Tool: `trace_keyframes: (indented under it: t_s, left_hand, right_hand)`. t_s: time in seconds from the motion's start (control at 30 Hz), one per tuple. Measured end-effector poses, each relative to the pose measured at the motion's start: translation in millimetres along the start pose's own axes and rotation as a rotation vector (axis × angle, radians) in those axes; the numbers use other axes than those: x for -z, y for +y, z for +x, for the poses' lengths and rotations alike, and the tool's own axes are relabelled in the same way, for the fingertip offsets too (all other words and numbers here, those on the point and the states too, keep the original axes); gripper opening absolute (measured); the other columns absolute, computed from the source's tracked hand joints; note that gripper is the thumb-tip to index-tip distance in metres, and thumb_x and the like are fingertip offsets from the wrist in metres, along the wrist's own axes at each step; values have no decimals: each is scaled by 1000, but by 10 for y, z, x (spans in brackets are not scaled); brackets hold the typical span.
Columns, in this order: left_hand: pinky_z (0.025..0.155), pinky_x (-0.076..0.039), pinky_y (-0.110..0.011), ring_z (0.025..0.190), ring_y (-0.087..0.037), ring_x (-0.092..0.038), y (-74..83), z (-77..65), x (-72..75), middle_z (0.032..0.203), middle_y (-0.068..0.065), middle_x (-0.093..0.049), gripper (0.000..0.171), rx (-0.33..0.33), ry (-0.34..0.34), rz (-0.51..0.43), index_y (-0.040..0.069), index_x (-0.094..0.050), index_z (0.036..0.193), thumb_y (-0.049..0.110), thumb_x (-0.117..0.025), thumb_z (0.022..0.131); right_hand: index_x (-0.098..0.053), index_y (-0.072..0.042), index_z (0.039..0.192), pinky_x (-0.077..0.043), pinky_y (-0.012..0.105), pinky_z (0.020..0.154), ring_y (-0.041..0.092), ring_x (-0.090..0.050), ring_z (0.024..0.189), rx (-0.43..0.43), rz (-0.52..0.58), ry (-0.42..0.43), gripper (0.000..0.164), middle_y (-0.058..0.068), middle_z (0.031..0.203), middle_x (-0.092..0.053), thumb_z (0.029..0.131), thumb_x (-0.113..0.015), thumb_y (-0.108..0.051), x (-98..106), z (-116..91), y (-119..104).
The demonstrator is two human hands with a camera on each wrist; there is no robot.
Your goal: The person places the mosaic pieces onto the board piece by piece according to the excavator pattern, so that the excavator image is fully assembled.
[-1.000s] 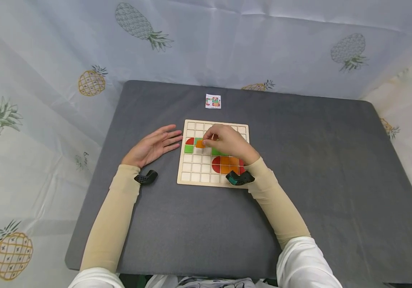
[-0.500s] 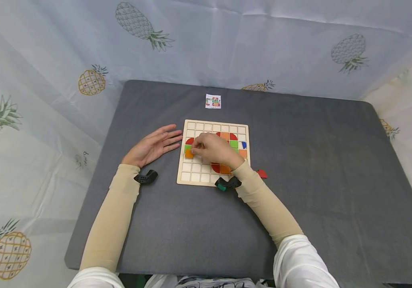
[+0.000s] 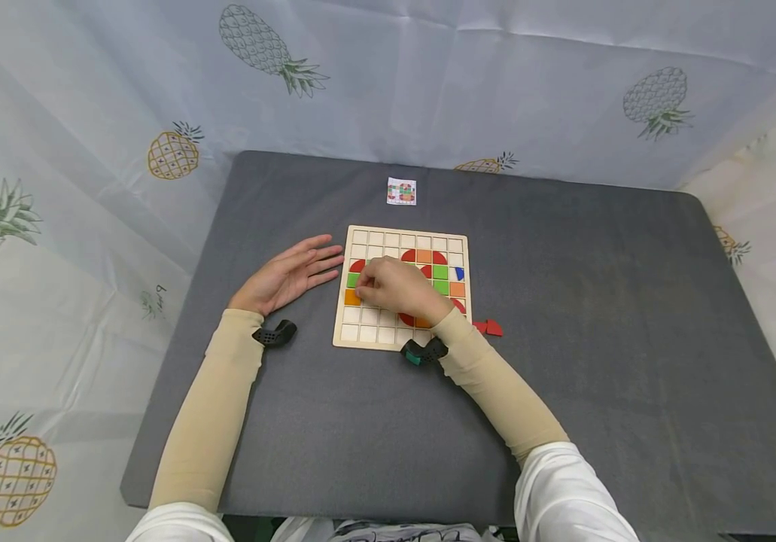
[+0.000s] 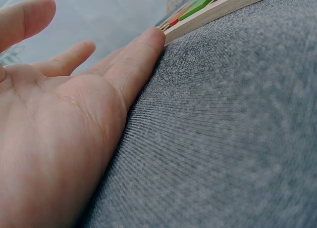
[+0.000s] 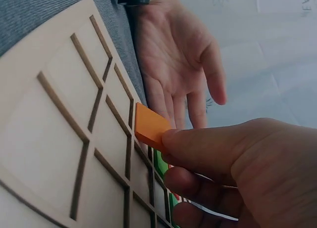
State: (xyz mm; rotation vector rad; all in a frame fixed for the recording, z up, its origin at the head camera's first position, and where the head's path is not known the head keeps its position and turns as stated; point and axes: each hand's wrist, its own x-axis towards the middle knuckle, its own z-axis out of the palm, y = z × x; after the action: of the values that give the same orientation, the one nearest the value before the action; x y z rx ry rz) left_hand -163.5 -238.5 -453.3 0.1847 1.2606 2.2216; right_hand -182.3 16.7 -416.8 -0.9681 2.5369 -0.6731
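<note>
My right hand (image 3: 401, 287) pinches an orange square tile (image 5: 150, 125) between thumb and fingers. In the right wrist view the tile sits tilted at a cell by the edge of the wooden grid board (image 3: 341, 324). On the board's left column, a green square (image 3: 353, 280) and a red rounded piece (image 3: 357, 266) lie just beyond that tile. My left hand (image 3: 284, 277) rests palm up on the table, fingers straight, its fingertips right at the board's left edge. Part of the board's middle is hidden under the right hand and wrist.
Red, green, orange and blue pieces fill cells on the board's right half, including a blue piece (image 3: 459, 274). Loose red pieces (image 3: 494, 328) lie right of the board on the grey table (image 3: 604, 316). A small pattern card (image 3: 401, 191) lies beyond the board.
My right hand has carried the orange tile left and nearer to me, down to the board's left column, uncovering pieces on the right. The left hand has stayed still.
</note>
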Motion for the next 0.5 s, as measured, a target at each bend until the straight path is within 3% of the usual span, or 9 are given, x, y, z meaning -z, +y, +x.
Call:
trace_keyframes:
  t_s: [0.5]
  left_hand:
    - [120, -38, -37, 158, -34, -16, -12, 11, 14, 170, -19, -12, 63, 0, 2, -7, 10, -7, 164, 19, -40, 111]
  right_hand:
    - [-72, -21, 89, -46, 27, 62, 12, -57, 77, -32, -121, 30, 13, -6, 84, -65, 98, -66, -28, -55, -7, -33]
